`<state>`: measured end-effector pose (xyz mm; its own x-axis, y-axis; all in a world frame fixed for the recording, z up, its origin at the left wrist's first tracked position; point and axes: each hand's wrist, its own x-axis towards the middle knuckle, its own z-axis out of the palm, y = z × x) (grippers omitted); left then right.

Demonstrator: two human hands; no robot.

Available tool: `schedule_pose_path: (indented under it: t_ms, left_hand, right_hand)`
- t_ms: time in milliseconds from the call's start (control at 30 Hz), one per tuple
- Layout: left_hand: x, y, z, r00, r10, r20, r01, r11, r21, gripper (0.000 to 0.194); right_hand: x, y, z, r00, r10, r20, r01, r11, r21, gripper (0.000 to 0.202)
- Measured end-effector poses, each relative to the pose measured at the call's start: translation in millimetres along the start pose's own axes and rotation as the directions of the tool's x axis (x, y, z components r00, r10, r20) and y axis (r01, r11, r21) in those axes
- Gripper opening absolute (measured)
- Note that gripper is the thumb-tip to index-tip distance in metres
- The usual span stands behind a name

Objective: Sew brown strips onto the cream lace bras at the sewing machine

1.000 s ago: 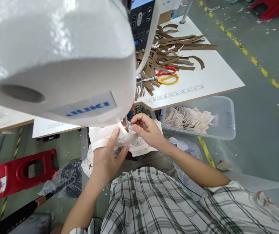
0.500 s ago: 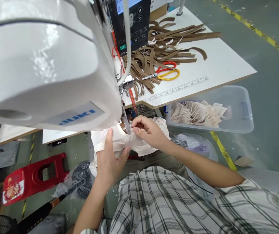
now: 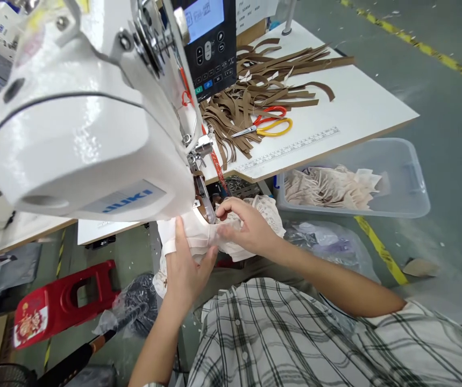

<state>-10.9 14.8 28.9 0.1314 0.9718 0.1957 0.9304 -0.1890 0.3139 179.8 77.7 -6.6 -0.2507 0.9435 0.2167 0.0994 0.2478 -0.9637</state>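
A cream garment [image 3: 196, 228] with lace [image 3: 269, 212] on its right side lies under the head of a white sewing machine [image 3: 89, 156], around its narrow metal arm [image 3: 210, 210]. My left hand [image 3: 186, 269] grips the garment's near left part, index finger stretched up and thumb out to the right; its other fingers are hidden. Just right of the arm's tip, my right hand [image 3: 249, 226] is over the garment with its index finger curled. A gap shows between that finger and the blurred thumb. A brown strip [image 3: 203, 207] runs along the metal arm.
Brown strips [image 3: 250, 102], scissors [image 3: 271, 126] and a printed ruler [image 3: 291, 148] are on the white table [image 3: 376, 107]. A control panel [image 3: 210, 48] stands behind the machine. Right, a clear bin [image 3: 408, 183] holds pale fabric pieces; left, a red stool [image 3: 61, 301] lies tipped.
The camera view has shifted, showing more of the machine's top. My right thumb has come away from the index finger. My left hand keeps its hold on the garment.
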Motion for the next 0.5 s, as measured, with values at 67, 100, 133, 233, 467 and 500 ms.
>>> schedule_pose_path:
  t_ms: [67, 100, 133, 233, 467, 500]
  left_hand:
    - [-10.2, 8.3, 8.5, 0.999, 0.035, -0.039, -0.036, 0.999, -0.006, 0.097]
    - [-17.6, 14.5, 13.9, 0.996, 0.069, -0.059, -0.069, 0.998, -0.005, 0.099]
    - [-26.2, 21.6, 19.6, 0.991, 0.113, -0.067, -0.113, 0.994, -0.003, 0.101]
    - [-51.6, 42.1, 31.7, 0.976, 0.218, -0.011, -0.218, 0.974, -0.055, 0.103]
    - [-50.6, 32.7, 8.4, 0.949, 0.133, 0.285, 0.042, 0.844, -0.534, 0.044]
    - [-44.2, 28.3, 3.1, 0.967, 0.128, 0.223, 0.010, 0.848, -0.530, 0.035]
  right_hand:
    - [-8.0, -3.1, 2.0, 1.000, 0.000, 0.011, 0.001, 0.997, -0.071, 0.036]
    - [-13.1, -4.3, 3.2, 1.000, 0.010, 0.024, -0.008, 0.996, -0.086, 0.036]
    - [-18.6, -5.0, 4.3, 0.999, 0.034, 0.039, -0.031, 0.997, -0.077, 0.033]
    - [-34.2, -5.8, 3.7, 0.986, 0.148, 0.071, -0.153, 0.986, 0.071, 0.023]
    - [-48.4, -12.7, -22.0, 0.963, 0.240, 0.121, -0.257, 0.954, 0.154, 0.025]
    - [-48.7, -14.0, -24.9, 0.959, 0.236, 0.155, -0.258, 0.955, 0.148, 0.026]
